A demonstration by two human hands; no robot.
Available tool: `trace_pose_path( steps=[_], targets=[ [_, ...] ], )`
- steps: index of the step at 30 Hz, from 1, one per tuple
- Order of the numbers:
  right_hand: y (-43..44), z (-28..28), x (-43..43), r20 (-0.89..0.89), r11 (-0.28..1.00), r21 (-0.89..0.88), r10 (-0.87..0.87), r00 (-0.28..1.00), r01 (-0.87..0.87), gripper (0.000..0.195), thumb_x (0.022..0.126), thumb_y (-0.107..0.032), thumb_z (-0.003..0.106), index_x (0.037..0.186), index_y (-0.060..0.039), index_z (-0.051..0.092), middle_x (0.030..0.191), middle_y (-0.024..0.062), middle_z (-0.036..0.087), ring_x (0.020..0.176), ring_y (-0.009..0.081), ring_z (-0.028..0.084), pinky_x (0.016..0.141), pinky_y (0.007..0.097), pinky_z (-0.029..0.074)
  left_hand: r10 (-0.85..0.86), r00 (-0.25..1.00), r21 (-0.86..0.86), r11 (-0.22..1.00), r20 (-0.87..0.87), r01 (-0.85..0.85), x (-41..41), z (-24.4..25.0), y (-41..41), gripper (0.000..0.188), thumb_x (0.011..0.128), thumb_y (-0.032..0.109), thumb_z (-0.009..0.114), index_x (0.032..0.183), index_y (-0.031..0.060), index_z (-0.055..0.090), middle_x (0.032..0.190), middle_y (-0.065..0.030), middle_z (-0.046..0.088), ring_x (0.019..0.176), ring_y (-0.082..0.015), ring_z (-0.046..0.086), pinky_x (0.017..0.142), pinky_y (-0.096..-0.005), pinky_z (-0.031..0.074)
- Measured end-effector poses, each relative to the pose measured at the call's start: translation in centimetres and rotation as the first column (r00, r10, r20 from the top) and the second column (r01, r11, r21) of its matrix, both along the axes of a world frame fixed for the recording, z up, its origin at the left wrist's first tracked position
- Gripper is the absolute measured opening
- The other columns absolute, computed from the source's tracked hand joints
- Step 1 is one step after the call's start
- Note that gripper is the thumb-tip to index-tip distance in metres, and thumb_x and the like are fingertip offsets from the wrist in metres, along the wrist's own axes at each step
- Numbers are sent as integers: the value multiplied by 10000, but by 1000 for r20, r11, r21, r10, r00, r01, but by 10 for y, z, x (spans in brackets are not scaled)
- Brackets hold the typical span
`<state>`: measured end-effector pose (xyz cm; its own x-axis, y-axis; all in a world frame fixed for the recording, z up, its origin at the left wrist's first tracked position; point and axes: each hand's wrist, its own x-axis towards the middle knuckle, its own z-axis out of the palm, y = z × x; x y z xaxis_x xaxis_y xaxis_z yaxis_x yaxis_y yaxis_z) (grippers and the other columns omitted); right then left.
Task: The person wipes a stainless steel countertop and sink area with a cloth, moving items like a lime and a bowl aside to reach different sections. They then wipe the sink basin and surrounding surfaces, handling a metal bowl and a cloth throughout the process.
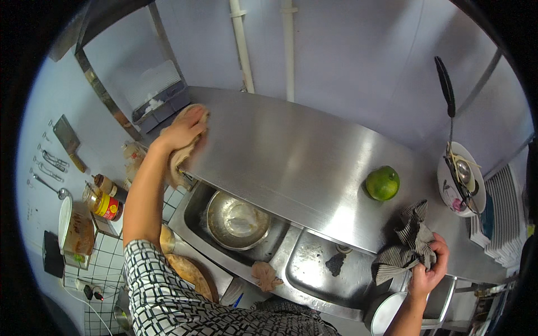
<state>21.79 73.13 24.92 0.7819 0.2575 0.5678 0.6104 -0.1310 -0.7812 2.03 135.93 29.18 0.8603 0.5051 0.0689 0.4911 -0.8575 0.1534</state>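
Observation:
My left hand (183, 130) presses a tan cloth (181, 156) onto the far left end of a stainless steel shelf (269, 143); the cloth's lower part hangs blurred over the front edge. At the lower right, my right hand (431, 262) grips a bunched black-and-white striped cloth (401, 256) near the shelf's front edge, above the right side of the sink. On the shelf, up and left of that cloth, sits a round green fruit (382, 183).
Below the shelf is a double sink (290, 256); its left basin holds a metal bowl (239, 220). A crumpled tan cloth (265, 276) lies on the sink's front rim. A floral bowl of utensils (460, 180) and stacked ribbed trays (504, 214) stand at right. A cleaver (67, 134) hangs at left.

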Motion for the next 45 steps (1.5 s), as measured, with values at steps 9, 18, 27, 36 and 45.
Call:
trace_pose_path(
  steps=[9,18,27,36,45],
  targets=[
    [12,6,1,13,1000,-8,-2,1000,2,347,651,12,484,992,22,545,1175,172,579,1065,225,540,1007,326,375,-346,937,62,935,-46,348,159,9,-93,485,997,289,400,1391,17,476,1526,-159,374,1413,-291,343,1191,-361,236],
    [1,-3,21,-122,988,144,80,989,-62,453,707,12,467,1154,20,539,1090,78,571,1004,164,549,959,286,416,-773,591,105,624,231,775,74,-2,-260,521,878,122,443,1378,-17,486,1479,-216,424,1424,-331,336,1204,-433,250],
    [-1,7,25,-224,969,208,177,958,-131,484,750,-17,492,1231,30,517,1084,96,604,969,182,584,919,285,444,-53,865,84,996,499,13,-98,-38,-7,453,925,242,406,1277,66,630,1369,-152,578,1323,-329,486,1140,-418,344],
    [14,13,15,-204,985,146,118,972,-89,473,712,-48,532,1180,14,560,1062,67,605,982,151,570,908,283,451,211,336,-40,892,918,-451,-106,-96,56,334,980,197,448,1165,8,651,1218,-164,600,1199,-325,515,1075,-409,358],
    [51,65,14,-54,940,-68,330,942,-333,623,656,-91,551,1275,-20,552,1232,121,604,1168,214,563,1031,331,412,-185,459,235,971,869,-53,25,-107,-275,378,944,190,448,1241,16,605,1261,-151,572,1298,-356,431,1151,-573,184]
  ],
)
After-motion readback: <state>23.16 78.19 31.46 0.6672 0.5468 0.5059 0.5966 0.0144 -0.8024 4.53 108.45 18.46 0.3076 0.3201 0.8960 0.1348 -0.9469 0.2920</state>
